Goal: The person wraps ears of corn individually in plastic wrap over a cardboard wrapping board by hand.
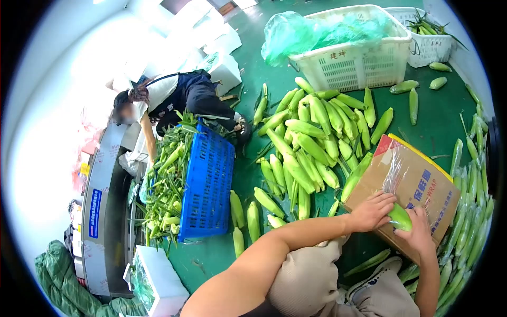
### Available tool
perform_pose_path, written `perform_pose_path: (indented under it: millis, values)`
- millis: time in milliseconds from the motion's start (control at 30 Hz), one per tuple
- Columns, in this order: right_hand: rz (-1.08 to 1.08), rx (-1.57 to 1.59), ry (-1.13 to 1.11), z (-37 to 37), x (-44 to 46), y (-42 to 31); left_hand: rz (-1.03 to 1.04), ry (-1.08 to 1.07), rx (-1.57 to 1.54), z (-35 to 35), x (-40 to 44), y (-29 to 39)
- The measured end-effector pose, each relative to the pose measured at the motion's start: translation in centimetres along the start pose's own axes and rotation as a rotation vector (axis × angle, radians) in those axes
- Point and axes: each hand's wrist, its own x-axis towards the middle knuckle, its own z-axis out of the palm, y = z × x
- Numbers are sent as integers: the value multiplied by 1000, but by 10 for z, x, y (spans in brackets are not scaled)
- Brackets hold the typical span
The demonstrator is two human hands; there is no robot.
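Note:
A green corn cob [400,217] in its husk lies on the cardboard box [364,190], between my two hands. My left hand [372,211] has its fingers bent at the cob's upper left end, by a strip of clear film [393,169] that runs up the box. At the cob's lower right side, my right hand [417,231] is wrapped round it. A large pile of green corn [311,137] lies on the floor just beyond the box.
Wrapped cobs [467,222] are heaped at the right. A white crate [359,63] with green plastic stands behind the pile. A blue crate [207,185] full of husks is at the left, beside a bending co-worker [177,95]. A foam box [161,285] sits lower left.

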Motion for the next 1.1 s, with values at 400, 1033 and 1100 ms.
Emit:
perform_pose_path:
  millis: [400, 1033, 1100]
  values:
    - [115, -315, 243, -10, 72, 74, -113, 162, 365, 44, 200, -74]
    - [-83, -239, -285, -30, 52, 67, 88, -360, 205, 47, 88, -3]
    - [-19, 287, -91, -28, 56, 94, -135, -587, 99, 15, 108, 8]
